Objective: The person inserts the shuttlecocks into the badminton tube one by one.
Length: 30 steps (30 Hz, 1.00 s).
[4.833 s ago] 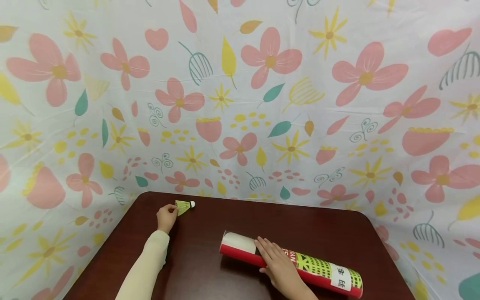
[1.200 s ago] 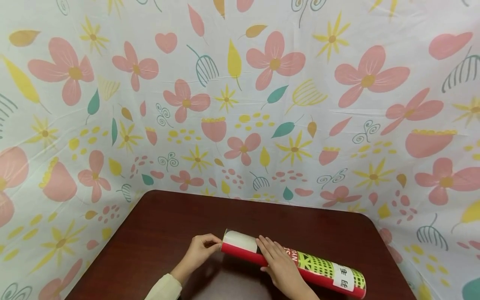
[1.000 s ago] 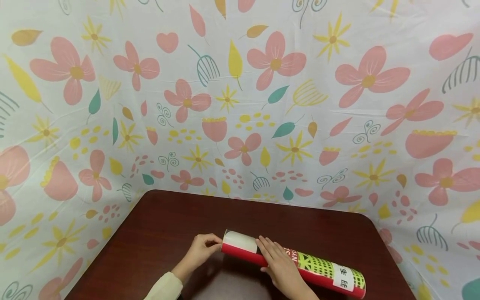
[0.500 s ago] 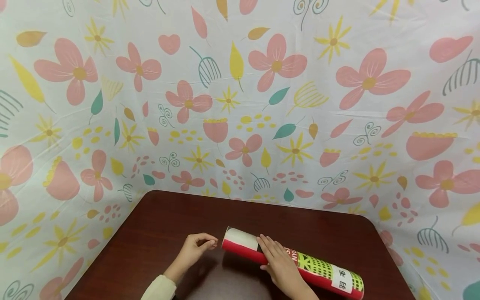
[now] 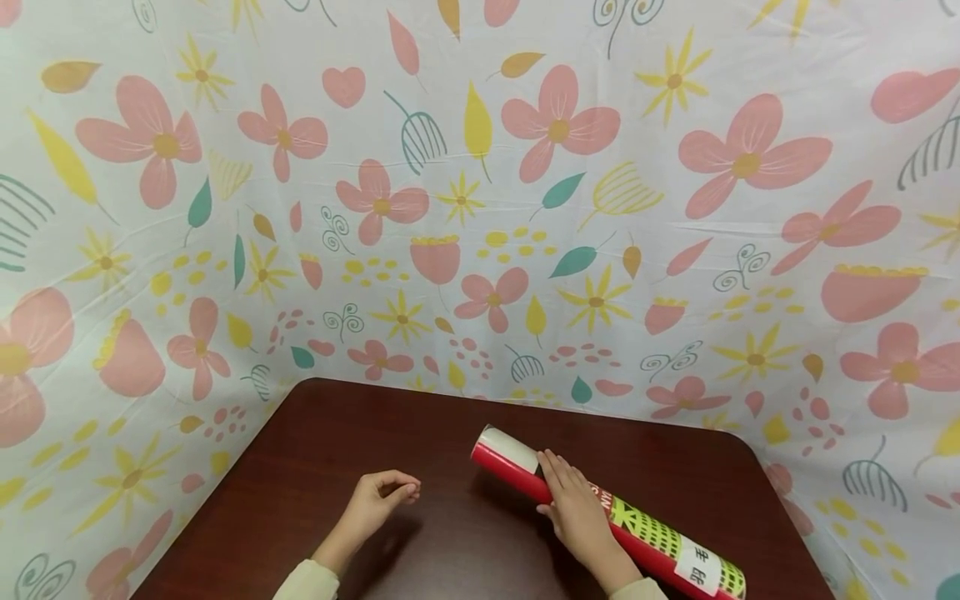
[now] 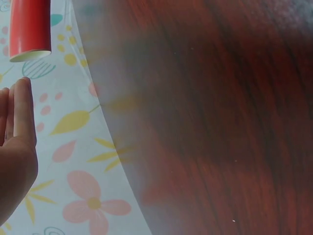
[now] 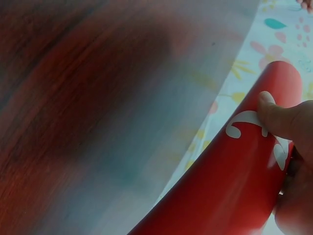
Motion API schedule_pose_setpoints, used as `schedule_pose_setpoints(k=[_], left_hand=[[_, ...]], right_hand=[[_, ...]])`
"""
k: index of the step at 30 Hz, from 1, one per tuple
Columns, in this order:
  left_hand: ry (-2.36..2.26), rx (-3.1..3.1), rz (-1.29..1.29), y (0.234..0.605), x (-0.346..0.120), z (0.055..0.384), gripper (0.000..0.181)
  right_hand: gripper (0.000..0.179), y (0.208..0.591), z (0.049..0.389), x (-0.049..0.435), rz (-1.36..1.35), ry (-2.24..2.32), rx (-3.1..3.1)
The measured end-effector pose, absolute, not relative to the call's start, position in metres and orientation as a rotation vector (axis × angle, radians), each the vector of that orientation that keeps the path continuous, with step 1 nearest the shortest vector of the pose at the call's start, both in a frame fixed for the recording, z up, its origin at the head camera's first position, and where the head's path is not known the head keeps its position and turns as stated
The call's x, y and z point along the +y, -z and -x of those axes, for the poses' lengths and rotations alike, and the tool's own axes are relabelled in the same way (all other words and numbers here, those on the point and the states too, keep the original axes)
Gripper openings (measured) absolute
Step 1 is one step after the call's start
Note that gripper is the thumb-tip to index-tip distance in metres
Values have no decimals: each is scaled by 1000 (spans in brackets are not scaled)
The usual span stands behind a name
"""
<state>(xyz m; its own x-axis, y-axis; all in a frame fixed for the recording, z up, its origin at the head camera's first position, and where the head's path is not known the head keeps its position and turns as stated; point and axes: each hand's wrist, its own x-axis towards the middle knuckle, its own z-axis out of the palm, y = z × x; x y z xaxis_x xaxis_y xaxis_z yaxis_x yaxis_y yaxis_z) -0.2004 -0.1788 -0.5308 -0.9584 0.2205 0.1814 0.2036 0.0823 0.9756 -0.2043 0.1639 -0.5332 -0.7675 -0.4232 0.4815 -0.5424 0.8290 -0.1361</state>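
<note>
My right hand (image 5: 579, 510) grips a red, white and yellow-green shuttlecock tube (image 5: 652, 533). In the right wrist view the thumb lies across the red side of the tube (image 7: 210, 186), and the fingers go round behind it. The tube slants over the table, its left end higher in the head view. To the left of that end is my left hand (image 5: 375, 504), fingers loosely bent and holding nothing. In the left wrist view the tube's pale-rimmed end (image 6: 30, 34) appears just beyond the left fingertips (image 6: 23, 88). No shuttlecock shows in the current views.
A dark red-brown wooden table (image 5: 390, 433) with rounded back corners lies under both hands. Its back edge meets a white floral cloth (image 5: 465, 250) that hangs behind and along the sides. A handwritten white label (image 5: 697, 567) sits near the tube's right end.
Earlier my left hand pinched a shuttlecock at the table's back left, then was at the tube's left end. Now it has drawn back left, and the tube's left end has swung up and right.
</note>
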Motion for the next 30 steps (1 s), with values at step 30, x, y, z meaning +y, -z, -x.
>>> schedule_pose_setpoints(k=[30], left_hand=[[-2100,2286,-411,539,-178,184,22]], right_hand=[[78,549,234,177,-569,-371,-2599]])
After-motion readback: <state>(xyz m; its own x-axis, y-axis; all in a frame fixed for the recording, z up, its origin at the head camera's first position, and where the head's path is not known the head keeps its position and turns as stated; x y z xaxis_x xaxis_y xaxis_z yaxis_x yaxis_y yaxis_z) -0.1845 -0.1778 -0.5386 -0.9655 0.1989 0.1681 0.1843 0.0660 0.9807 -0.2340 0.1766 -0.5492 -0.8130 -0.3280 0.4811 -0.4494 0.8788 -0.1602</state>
